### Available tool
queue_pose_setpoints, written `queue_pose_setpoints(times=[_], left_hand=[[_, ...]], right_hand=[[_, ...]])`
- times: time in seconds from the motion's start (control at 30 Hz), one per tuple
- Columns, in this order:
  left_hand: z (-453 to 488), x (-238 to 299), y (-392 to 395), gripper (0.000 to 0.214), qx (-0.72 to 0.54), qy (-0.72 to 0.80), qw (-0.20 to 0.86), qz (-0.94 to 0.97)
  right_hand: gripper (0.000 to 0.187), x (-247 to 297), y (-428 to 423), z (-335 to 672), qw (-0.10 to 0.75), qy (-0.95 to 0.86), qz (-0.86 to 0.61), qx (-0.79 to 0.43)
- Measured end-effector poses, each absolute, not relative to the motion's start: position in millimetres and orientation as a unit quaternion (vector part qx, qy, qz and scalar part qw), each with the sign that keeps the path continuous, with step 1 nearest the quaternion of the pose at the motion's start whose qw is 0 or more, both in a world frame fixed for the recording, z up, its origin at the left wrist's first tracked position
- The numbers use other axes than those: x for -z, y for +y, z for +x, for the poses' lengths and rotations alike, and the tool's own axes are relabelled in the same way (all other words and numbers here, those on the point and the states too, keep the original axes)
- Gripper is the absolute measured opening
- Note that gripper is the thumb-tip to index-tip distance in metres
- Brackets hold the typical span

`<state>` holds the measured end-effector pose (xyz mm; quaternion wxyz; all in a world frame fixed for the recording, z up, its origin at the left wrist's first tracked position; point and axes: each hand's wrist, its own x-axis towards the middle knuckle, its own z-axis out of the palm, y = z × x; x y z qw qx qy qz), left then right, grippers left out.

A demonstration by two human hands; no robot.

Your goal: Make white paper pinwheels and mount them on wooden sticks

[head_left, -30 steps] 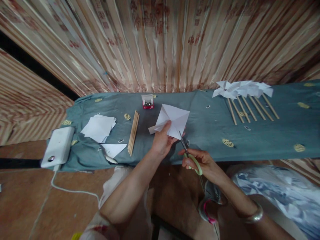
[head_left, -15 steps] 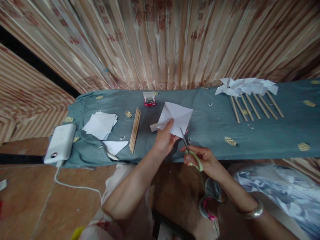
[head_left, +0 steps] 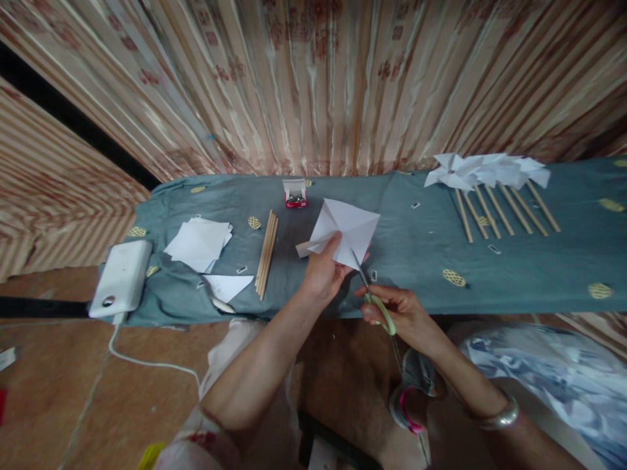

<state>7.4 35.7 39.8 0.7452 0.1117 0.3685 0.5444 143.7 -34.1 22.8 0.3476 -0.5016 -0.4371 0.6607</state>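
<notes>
1. Right hand [head_left: 402, 314] is closed on the scissors [head_left: 368, 292] at the near edge of the cloth [head_left: 514, 274]. The blades are slightly further into the paper's lower edge than a second ago, so the cut looks under way.
2. Left hand [head_left: 323, 274] pinches the creased paper [head_left: 350, 228] just above the cloth; it has barely shifted.
3. Sticks [head_left: 266, 253] and paper stack [head_left: 198, 243] lie to the left, unmoved.
4. Box [head_left: 295, 194] and pinwheels [head_left: 490, 173] are farthest, unchanged.

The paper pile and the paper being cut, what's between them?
Wooden sticks lie between the pile and the held paper, in the head view.
</notes>
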Motion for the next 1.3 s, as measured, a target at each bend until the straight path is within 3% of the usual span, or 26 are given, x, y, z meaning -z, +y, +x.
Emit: queue_pose_setpoints(times=[1.3], left_hand=[[11.0,-40.8,27.7,0.027,-0.531,0.389,0.747,0.095]], right_hand=[[0.043,-19.8,-31.5,145.2,0.361,-0.451,-0.511,-0.636]])
